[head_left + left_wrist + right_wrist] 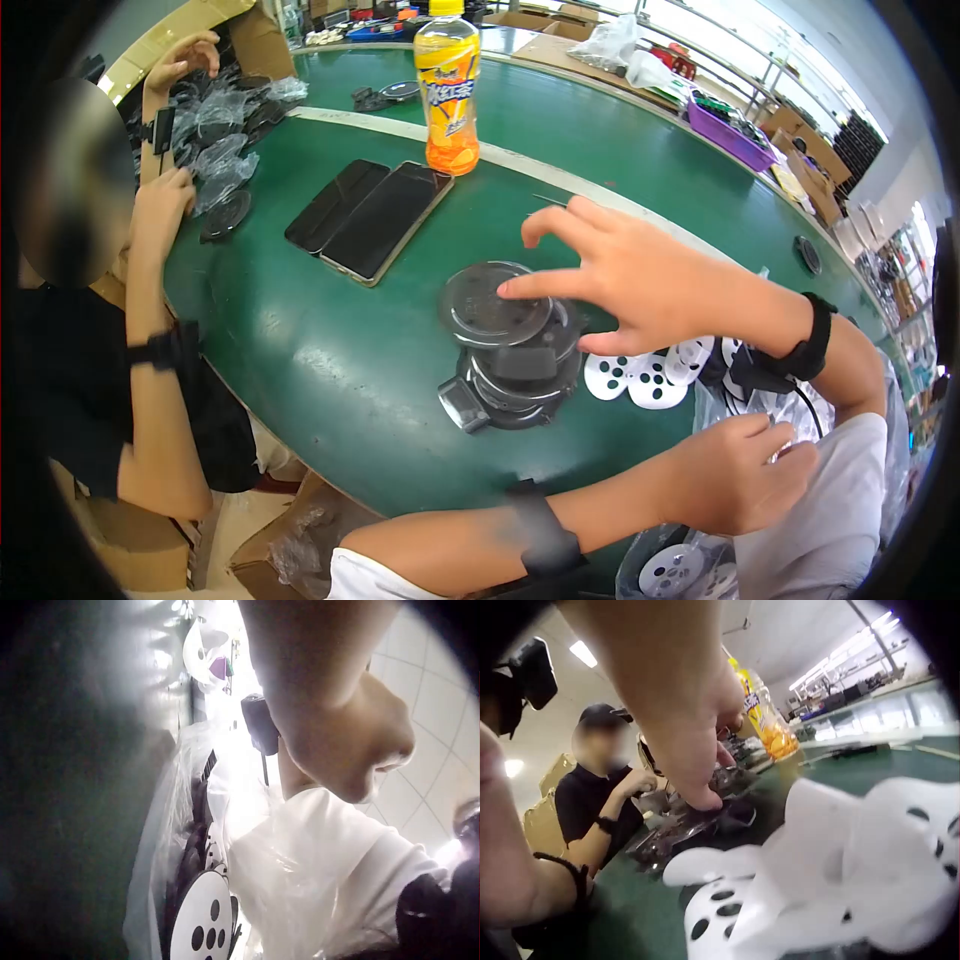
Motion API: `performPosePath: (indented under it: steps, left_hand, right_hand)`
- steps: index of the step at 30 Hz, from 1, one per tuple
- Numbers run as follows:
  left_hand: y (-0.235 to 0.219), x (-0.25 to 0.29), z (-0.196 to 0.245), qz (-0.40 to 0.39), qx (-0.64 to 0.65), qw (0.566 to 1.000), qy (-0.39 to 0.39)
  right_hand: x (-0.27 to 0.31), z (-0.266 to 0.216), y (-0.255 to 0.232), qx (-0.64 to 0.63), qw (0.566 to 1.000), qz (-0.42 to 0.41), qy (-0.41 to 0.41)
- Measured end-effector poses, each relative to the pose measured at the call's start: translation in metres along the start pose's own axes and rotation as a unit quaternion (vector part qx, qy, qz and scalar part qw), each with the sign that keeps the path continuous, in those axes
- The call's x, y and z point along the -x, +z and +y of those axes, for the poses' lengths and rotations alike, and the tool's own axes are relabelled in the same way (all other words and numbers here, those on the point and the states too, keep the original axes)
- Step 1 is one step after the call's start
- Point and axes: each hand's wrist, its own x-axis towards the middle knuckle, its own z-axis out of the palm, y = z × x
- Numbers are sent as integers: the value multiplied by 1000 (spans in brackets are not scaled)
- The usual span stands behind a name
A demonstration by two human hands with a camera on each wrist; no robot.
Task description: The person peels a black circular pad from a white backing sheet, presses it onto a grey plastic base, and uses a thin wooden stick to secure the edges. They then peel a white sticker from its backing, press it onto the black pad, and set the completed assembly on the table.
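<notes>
Black round lidded parts (495, 305) lie stacked and overlapping on the green table in the head view, partly wrapped in clear film. Over them reaches my right hand (650, 275), fingers spread, the index fingertip at the top disc; whether it presses cannot be told. The right wrist view shows this hand (686, 735) above the dark parts (697, 825). My left hand (745, 475) is beside the right sleeve, its fingers curled and no held thing visible; the left wrist view shows it (352, 742) too. White discs with dark holes (655, 380) lie under the right wrist.
Two dark phones (385, 225) and an orange drink bottle (448, 95) stand or lie farther back. At the left, another person's arms (155, 300) are near a pile of bagged black parts (220, 140). A clear bag with white discs (672, 570) is at the lower right.
</notes>
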Motion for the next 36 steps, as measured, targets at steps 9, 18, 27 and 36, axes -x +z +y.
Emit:
performPosePath:
  steps: [9, 18, 27, 36]
  left_hand:
    - [-4, -1, -6, -1, -29, 1000, -2]
    - [-70, -44, -54, -94, -390, 881, -252]
    - [-177, -30, -96, -375, -318, 561, -666]
    - [-169, -47, -86, -156, -173, 788, -570]
  right_hand:
    - [61, 5, -28, -44, 974, 104, 199]
    - [149, -35, -1, -2, 953, 112, 280]
    - [177, -20, 9, -213, 908, 154, 327]
    - [208, -33, 15, -127, 929, 41, 345]
